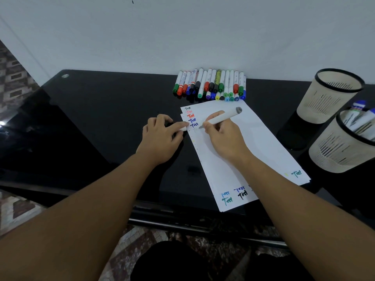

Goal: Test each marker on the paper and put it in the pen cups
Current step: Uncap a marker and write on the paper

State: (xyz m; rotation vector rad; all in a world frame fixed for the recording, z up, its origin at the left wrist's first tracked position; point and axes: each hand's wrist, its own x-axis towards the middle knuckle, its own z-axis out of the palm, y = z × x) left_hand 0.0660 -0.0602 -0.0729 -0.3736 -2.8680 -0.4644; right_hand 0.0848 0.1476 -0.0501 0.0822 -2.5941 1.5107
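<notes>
Your right hand (pixel 224 136) grips a white marker (pixel 220 118) with a grey end, its tip on the paper (pixel 259 142) below a column of scrawled words in black, red and blue, too small to read. Your left hand (pixel 160 136) pinches a white cap (pixel 183 128) at the paper's edge.

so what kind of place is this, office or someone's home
Probably a home, though it's hard to be sure. A glossy black glass table stands against a plain white wall, patterned floor tiles show beside it, and the person sits low at it testing a marker on paper.
</notes>
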